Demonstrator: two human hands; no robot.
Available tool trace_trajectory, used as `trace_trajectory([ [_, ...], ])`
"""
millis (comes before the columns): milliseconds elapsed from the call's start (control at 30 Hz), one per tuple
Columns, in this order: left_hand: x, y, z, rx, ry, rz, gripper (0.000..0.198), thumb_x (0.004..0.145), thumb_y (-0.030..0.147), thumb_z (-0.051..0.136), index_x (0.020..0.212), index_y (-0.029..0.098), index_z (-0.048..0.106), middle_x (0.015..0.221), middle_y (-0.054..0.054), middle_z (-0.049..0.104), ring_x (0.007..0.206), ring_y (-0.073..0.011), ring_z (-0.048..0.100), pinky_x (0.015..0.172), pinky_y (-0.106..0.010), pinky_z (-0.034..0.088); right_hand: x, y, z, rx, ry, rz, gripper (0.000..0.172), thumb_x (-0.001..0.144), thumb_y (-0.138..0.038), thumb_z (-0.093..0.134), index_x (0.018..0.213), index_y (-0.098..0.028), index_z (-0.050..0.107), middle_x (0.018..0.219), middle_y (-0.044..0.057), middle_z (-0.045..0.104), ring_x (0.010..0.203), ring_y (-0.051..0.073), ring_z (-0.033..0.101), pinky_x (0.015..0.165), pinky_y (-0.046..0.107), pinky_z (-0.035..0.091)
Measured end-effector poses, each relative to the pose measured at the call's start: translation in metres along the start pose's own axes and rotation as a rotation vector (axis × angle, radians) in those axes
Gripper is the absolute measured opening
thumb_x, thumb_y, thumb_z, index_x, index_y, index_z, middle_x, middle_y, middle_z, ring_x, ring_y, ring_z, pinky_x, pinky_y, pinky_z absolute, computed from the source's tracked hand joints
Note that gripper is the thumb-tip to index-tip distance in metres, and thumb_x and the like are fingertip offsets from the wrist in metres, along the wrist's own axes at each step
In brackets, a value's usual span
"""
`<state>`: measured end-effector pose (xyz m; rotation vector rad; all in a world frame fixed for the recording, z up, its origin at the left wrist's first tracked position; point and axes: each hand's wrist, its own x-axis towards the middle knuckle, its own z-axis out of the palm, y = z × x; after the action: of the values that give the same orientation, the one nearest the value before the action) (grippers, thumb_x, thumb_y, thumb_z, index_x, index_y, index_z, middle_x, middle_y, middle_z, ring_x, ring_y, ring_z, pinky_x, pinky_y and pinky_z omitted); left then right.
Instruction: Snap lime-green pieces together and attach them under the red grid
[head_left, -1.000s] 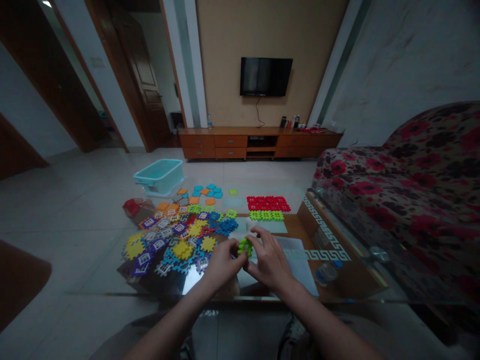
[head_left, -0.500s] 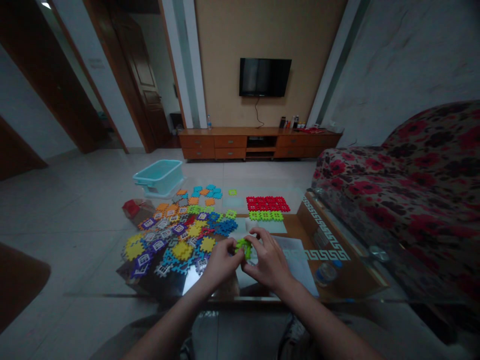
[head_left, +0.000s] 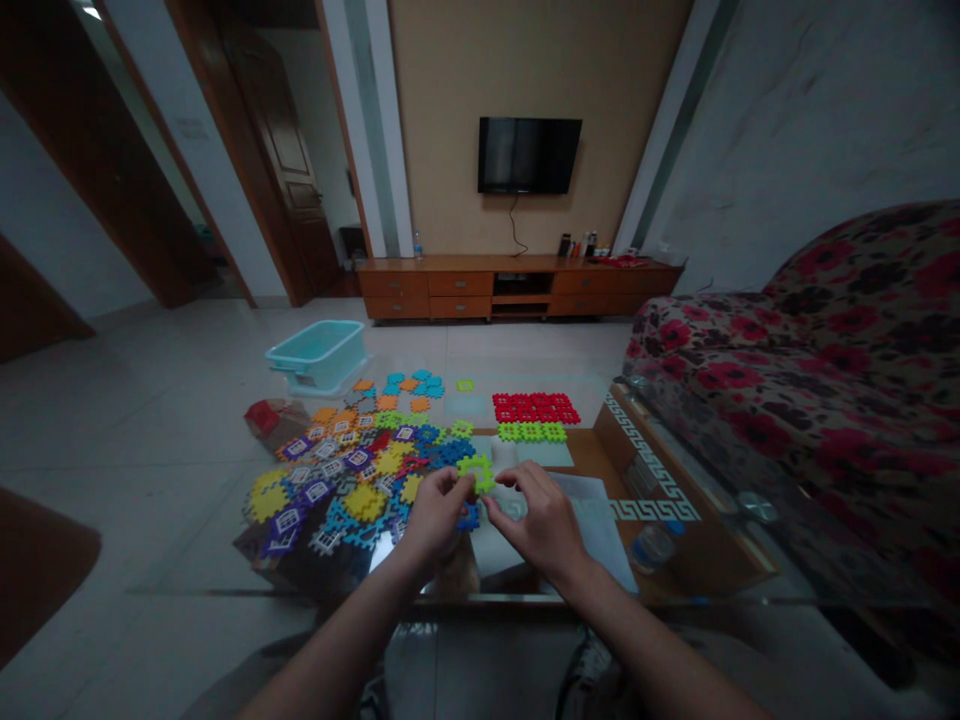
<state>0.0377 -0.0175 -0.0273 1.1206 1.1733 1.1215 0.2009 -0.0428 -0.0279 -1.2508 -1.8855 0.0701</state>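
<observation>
My left hand (head_left: 436,510) pinches a lime-green interlocking tile (head_left: 484,475), a square frame with notched edges, between thumb and fingers. Just right of that tile is my right hand (head_left: 540,515), its thumb and forefinger curved apart with a gap between them; whether a fingertip touches the tile's edge I cannot tell. A blue piece (head_left: 469,518) shows below the left fingers. Beyond the hands lie a joined row of green tiles (head_left: 532,432) and a joined block of red tiles (head_left: 536,408).
A heap of mixed tiles (head_left: 364,502) covers the left side of the glass table. White sheets (head_left: 600,515) and a plastic bottle (head_left: 654,548) appear at the right. A turquoise bin (head_left: 322,362) stands past the far left. The floral sofa (head_left: 750,340) flanks the right.
The green tile has turned to face me more flatly and shifted slightly up and left in my left hand. My right fingers have come away from their grip on it.
</observation>
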Motion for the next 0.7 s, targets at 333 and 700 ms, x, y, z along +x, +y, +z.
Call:
trace_trajectory([
  [333,-0.0034,0.0052,0.0051,-0.017,0.006,0.026,0.035,0.071,0.047,0.071,0.06,0.019,0.053,0.056,0.002,0.056,0.056,-0.0119,0.049,0.056,-0.023,0.038,-0.0008,0.0009,-0.0001,-0.053,0.058,-0.03,0.012,0.081,-0.019,0.067,0.091,-0.021,0.061,0.082,0.003,0.064,0.08,0.021,0.061,0.073,0.034,0.047],
  [700,-0.0027,0.0008,0.0046,0.019,-0.003,0.074,0.037,0.073,0.049,0.071,0.062,0.019,0.053,0.056,0.003,0.054,0.055,-0.0118,0.048,0.056,-0.023,0.036,-0.0009,0.0007,-0.0013,-0.085,0.069,-0.063,0.008,0.082,-0.018,0.066,0.088,-0.021,0.062,0.079,0.003,0.064,0.077,0.02,0.06,0.073,0.033,0.046],
])
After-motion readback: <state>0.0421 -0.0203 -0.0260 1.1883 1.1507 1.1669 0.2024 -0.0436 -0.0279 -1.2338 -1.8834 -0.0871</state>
